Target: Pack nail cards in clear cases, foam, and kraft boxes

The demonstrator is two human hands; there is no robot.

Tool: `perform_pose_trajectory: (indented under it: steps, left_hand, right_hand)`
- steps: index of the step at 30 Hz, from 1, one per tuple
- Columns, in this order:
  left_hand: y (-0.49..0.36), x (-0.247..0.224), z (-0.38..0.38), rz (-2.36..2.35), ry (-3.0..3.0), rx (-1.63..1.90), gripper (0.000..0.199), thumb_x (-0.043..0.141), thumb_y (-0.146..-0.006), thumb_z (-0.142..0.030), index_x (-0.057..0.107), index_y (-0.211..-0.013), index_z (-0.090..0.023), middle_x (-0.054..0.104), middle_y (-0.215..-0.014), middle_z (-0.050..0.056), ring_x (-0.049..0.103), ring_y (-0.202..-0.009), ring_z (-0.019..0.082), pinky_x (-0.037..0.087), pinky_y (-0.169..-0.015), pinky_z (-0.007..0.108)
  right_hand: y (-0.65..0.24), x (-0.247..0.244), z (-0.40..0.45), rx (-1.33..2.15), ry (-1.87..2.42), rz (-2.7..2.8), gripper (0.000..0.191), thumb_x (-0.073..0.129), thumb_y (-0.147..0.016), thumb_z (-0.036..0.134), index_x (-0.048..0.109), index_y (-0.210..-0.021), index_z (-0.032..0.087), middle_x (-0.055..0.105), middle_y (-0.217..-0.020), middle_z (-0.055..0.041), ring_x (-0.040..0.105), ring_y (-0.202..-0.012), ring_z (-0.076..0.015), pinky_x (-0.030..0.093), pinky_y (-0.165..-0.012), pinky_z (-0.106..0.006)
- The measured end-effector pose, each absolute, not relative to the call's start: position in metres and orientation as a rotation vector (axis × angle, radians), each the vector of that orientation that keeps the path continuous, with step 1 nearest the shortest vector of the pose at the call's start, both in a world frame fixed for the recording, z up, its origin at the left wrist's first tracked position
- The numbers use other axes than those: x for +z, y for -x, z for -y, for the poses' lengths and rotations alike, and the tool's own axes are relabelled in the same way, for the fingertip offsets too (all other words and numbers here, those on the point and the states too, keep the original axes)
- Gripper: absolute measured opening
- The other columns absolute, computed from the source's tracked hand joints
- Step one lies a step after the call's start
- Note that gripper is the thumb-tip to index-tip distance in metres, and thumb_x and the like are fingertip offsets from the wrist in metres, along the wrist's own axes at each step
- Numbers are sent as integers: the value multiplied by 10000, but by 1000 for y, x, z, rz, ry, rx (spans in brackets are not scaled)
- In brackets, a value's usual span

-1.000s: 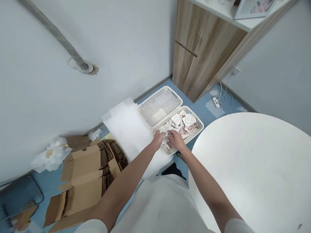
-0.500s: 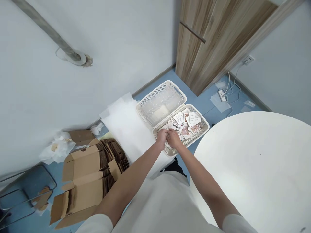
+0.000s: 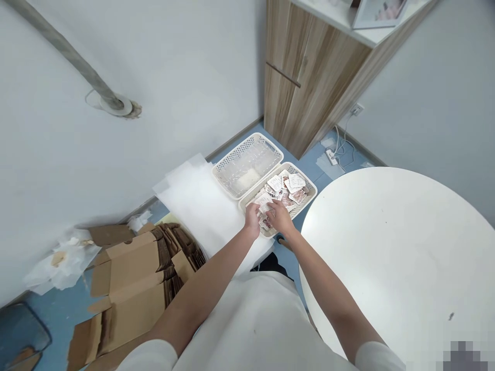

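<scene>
Two lattice-sided cream plastic baskets stand side by side ahead of me. The nearer basket [image 3: 311,188] holds many small flat packets [image 3: 296,181], white with print on one side and brownish-pink on the other. My left hand [image 3: 252,220] is at this basket's left end, fingers curled at the edge of a white printed packet [image 3: 263,201]. My right hand [image 3: 281,218] reaches in over the near rim, its fingers apart and resting on packets. Part of the pile is hidden under both hands. The farther basket [image 3: 279,152] has clear plastic and a pale patch at its bottom.
White sheets [image 3: 201,198] are stacked left of the baskets. Flattened cardboard boxes [image 3: 135,265] lie further left. A round white table [image 3: 394,247] fills the right side. Behind stand a wood-grain cabinet [image 3: 305,72] and, on the floor, a power strip [image 3: 331,157] with cables.
My hands have moved apart, and a white printed packet now shows between them. The view has tilted up and shifted right, bringing the cabinet top into sight.
</scene>
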State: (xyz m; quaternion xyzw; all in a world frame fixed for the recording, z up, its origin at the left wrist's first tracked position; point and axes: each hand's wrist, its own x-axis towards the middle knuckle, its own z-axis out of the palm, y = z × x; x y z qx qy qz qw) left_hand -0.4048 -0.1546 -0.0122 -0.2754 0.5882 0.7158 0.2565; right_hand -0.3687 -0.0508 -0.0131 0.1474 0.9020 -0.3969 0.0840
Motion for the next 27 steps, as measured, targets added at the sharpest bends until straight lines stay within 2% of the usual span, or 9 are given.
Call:
perform_pose_trajectory:
  steps: [4, 6, 8, 11, 16, 27]
  left_hand:
    - [386, 7, 171, -1562, 689, 2008, 392, 526, -662, -278, 460, -1044, -217, 572, -952, 36, 548, -877, 151, 410, -670, 252]
    - [374, 18, 181, -1612, 598, 2001, 470, 558, -638, -232, 451, -1096, -219, 561, -971, 40, 551, -852, 140, 409, -660, 241]
    - [359, 27, 193, -1684, 483, 1975, 456, 583, -619, -208, 498, -1066, -208, 554, -958, 43, 555, -803, 130, 405, -640, 234]
    - [333, 32, 208, -1732, 354, 1959, 321, 591, -635, -251, 567, -950, -193, 562, -923, 44, 560, -735, 119, 404, -617, 239]
    - [291, 27, 223, -1661, 253, 1933, 204, 623, -626, -291, 576, -780, -165, 602, -760, 32, 561, -637, 105, 397, -586, 230]
    - [225, 37, 197, -1366, 70, 1738, 181, 635, -630, -271, 550, -749, -163, 613, -707, 20, 565, -617, 99, 424, -603, 239]
  right_hand:
    - [344, 6, 55, -1387, -466, -2717, 330, 493, -748, 227, 576, -1063, 175, 480, -1202, -110, 544, -967, -194, 416, -866, -344]
    - [326, 15, 60, -1482, -491, -2718, 318, 498, -742, 230, 587, -1042, 176, 505, -1176, -109, 566, -916, -183, 438, -837, -340]
    - [305, 23, 67, -1575, -533, -2707, 302, 497, -740, 235, 596, -1021, 180, 531, -1143, -103, 578, -884, -176, 456, -812, -339]
    - [270, 32, 81, -1708, -619, -2694, 264, 501, -738, 256, 612, -972, 202, 563, -1090, -82, 580, -882, -175, 474, -791, -338]
    - [212, 40, 99, -1811, -793, -2701, 229, 505, -736, 276, 625, -917, 204, 583, -1052, -72, 579, -893, -173, 481, -785, -323]
    - [103, 57, 91, -1835, -1272, -2699, 270, 467, -748, 276, 579, -986, 214, 616, -975, -54, 592, -788, -167, 480, -712, -331]
